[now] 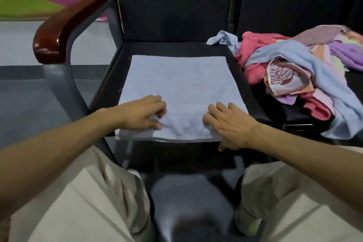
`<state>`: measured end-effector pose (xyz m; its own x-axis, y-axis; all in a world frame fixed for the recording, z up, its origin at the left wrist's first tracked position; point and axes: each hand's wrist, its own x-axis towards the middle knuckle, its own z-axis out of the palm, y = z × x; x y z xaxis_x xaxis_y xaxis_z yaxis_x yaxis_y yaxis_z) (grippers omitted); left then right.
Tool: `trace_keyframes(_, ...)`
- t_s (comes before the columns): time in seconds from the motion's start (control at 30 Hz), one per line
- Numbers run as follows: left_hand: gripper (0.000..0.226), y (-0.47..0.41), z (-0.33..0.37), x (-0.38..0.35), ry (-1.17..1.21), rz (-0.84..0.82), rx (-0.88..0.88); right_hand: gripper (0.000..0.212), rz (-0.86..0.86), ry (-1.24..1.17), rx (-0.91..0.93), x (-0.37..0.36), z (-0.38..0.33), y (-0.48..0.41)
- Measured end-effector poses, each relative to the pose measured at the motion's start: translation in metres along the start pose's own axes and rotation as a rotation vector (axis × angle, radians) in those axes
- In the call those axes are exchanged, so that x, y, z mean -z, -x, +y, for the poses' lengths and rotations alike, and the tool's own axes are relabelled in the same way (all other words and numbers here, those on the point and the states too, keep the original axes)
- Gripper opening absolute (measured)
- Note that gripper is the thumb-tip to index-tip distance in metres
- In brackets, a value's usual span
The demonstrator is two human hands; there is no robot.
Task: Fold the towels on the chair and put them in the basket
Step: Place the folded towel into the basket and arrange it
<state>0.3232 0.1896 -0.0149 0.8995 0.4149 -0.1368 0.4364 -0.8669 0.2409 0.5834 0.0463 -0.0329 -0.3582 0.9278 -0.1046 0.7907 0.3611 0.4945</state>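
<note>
A pale blue towel [179, 84] lies spread flat on the black chair seat [110, 86]. Its near edge hangs slightly over the seat's front. My left hand [143, 113] sits on the towel's near left part, its fingers curled and pinching a fold of the cloth. On the near right part my right hand [228, 122] bunches the cloth under its curled fingers, with the thumb below the seat's front edge. A heap of towels [300, 72] in pink, blue, purple and patterned cloth lies on the seat to the right. No basket is in view.
The chair has a dark back [174, 4] and a brown wooden armrest [64, 25] on a grey frame at the left. Grey floor [29, 100] lies to the left. My knees in beige trousers [82, 198] fill the bottom of the view.
</note>
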Motion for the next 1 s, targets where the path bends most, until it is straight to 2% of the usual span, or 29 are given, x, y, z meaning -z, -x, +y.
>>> trace_keyframes(0.1, 0.029, -0.004, -0.005, 0.001, 0.09, -0.03, 0.032, 0.07, 0.126, 0.03, -0.011, -0.007, -0.001, -0.001)
trace_keyframes(0.2, 0.027, -0.01, -0.008, 0.001, 0.174, -0.017, 0.069, 0.051, 0.211, -0.121, 0.088, -0.007, 0.01, 0.0)
trace_keyframes(0.3, 0.029, -0.018, -0.011, 0.003, 0.226, 0.039, 0.133, 0.022, 0.137, -0.376, 0.048, 0.006, 0.025, -0.001)
trace_keyframes(0.37, 0.028, -0.026, -0.016, 0.005, 0.238, 0.111, 0.17, 0.018, 0.033, -0.555, -0.083, 0.011, 0.036, -0.008)
trace_keyframes(0.43, 0.027, -0.033, -0.018, 0.006, 0.189, 0.208, 0.194, 0.013, 0.031, -0.685, -0.185, 0.011, 0.045, -0.018)
trace_keyframes(0.57, 0.026, -0.047, -0.012, 0.011, 0.06, 0.358, 0.156, 0.024, 0.029, -0.792, -0.316, 0.008, 0.06, -0.039)
trace_keyframes(0.67, 0.014, -0.045, -0.004, 0.012, 0.119, 0.239, 0.124, 0.015, -0.008, -0.693, -0.276, 0.014, 0.065, -0.048)
trace_keyframes(0.7, 0.006, -0.043, -0.003, 0.01, 0.146, 0.189, 0.132, 0.02, -0.032, -0.657, -0.248, 0.018, 0.063, -0.049)
trace_keyframes(0.73, 0.007, -0.04, -0.002, 0.009, 0.164, 0.155, 0.144, 0.026, -0.071, -0.635, -0.228, 0.022, 0.06, -0.049)
trace_keyframes(0.8, 0.038, -0.034, -0.003, 0.006, 0.116, 0.097, 0.143, 0.049, -0.159, -0.59, -0.21, 0.027, 0.05, -0.047)
trace_keyframes(0.87, 0.049, -0.031, -0.004, 0.003, 0.036, 0.075, 0.108, 0.078, -0.241, -0.43, -0.177, 0.029, 0.039, -0.043)
trace_keyframes(0.93, 0.038, -0.027, -0.005, 0.0, 0.047, 0.093, 0.066, 0.09, -0.267, -0.284, -0.137, 0.028, 0.03, -0.041)
trace_keyframes(1.0, 0.018, -0.021, -0.004, 0.001, 0.069, 0.099, 0.016, 0.086, -0.247, -0.292, -0.12, 0.027, 0.027, -0.037)
